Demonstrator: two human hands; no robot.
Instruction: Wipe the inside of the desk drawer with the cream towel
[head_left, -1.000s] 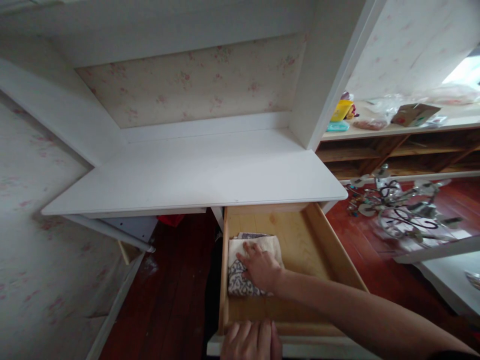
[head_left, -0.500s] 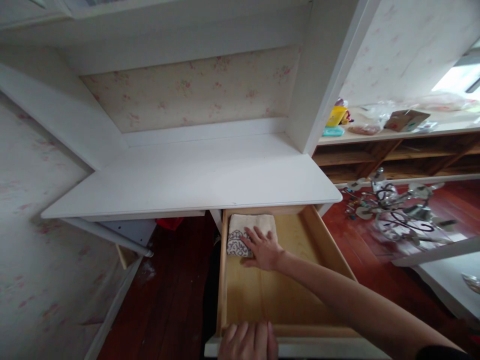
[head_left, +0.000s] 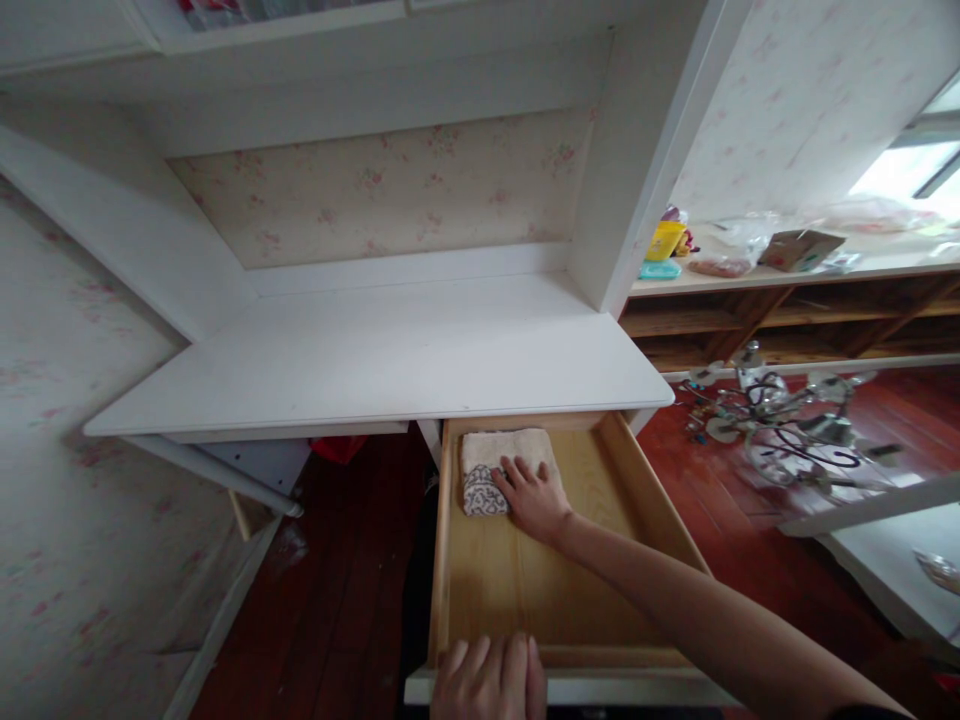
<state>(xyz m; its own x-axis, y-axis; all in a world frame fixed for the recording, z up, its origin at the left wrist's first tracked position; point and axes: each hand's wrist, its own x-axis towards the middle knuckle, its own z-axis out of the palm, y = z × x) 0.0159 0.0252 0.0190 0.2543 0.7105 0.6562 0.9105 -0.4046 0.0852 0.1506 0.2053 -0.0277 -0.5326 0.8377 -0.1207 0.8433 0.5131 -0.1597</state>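
Observation:
A wooden drawer stands pulled out from under the white desk. In its back left corner lies a folded cloth, cream with a dark scroll pattern at one end, which looks like a towel. My right hand rests on the cloth's right part, palm down with the fingers spread. My left hand is closed over the drawer's front edge at the bottom of the view, its fingers side by side. The drawer's outer face below that hand is hidden.
A chandelier with curved arms lies on the red wooden floor to the right. Behind it runs a low shelf unit bearing a yellow container, plastic bags and a cardboard box. Something red sits beneath the desk.
My right hand has slid slightly right and down across the cloth, uncovering more of its pattern. My left hand keeps its hold on the drawer front. The view has shifted a little.

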